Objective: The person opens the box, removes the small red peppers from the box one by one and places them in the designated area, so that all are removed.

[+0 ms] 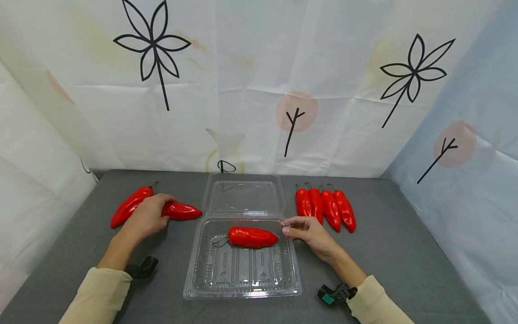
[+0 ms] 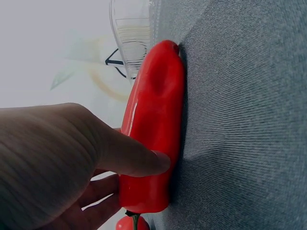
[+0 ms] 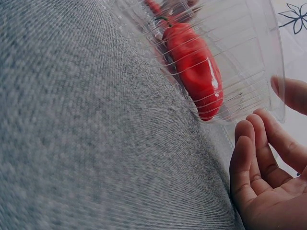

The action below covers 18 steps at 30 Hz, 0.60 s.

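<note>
Clamshell tray point(image 1: 243, 288), clear plastic, sits open at centre of grey table point(image 1: 404, 261), lid laid flat behind it. One red pepper point(image 1: 252, 237) lies inside near the back wall, stem pointing left. Right hand point(image 1: 309, 230) hovers just beside the tray's right rim, fingers loosely curled, holding nothing; right wrist view shows fingertips point(image 3: 244, 139) close to the tray wall, contact unclear. Left hand point(image 1: 147, 215) rests on a second pepper point(image 1: 182, 210) left of the tray, thumb point(image 2: 139, 160) pressed on it, fingers curled underneath: gripped, still on table. Third pepper point(image 1: 129, 206) lies just left of that hand. Four peppers point(image 1: 325, 207) lined up right of the lid.
</note>
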### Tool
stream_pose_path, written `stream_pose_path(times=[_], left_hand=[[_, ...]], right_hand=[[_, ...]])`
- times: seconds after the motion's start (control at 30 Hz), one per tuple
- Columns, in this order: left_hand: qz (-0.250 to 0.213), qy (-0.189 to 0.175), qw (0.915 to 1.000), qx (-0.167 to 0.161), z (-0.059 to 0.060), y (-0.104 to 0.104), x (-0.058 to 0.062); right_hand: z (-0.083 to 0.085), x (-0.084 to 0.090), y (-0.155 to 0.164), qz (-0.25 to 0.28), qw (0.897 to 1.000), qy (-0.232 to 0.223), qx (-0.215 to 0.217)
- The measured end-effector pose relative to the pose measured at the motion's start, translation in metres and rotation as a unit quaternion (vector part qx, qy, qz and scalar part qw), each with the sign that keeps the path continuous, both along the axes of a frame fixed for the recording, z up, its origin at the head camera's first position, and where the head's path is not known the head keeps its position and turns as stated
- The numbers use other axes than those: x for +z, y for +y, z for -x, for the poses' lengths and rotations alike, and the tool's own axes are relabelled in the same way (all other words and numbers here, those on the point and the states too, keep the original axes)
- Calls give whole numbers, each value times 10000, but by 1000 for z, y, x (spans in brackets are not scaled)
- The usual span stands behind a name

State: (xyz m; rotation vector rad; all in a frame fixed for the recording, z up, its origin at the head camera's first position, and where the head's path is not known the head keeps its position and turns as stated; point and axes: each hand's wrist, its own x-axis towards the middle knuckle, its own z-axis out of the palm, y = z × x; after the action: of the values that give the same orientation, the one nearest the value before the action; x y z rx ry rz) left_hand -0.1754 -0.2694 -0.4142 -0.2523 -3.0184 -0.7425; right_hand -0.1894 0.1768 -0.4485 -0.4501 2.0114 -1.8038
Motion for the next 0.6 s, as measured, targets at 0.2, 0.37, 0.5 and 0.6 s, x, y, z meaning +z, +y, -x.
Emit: stream_pose_path(times=[0.2, 0.37, 0.5, 0.6], left_hand=[[-30, 118, 9997, -192, -1, 1, -2], [-23, 433, 9990, -66, -5, 3, -3], [-64, 892, 9947, 516, -12, 11, 0], [-70, 1178, 9852, 1242, -17, 19, 2]], right_hand=[[0, 0, 0, -13, 10000, 38, 25], [0, 0, 0, -9, 10000, 34, 29], [0, 0, 0, -6, 10000, 47, 32], [0, 0, 0, -2, 10000, 39, 37]])
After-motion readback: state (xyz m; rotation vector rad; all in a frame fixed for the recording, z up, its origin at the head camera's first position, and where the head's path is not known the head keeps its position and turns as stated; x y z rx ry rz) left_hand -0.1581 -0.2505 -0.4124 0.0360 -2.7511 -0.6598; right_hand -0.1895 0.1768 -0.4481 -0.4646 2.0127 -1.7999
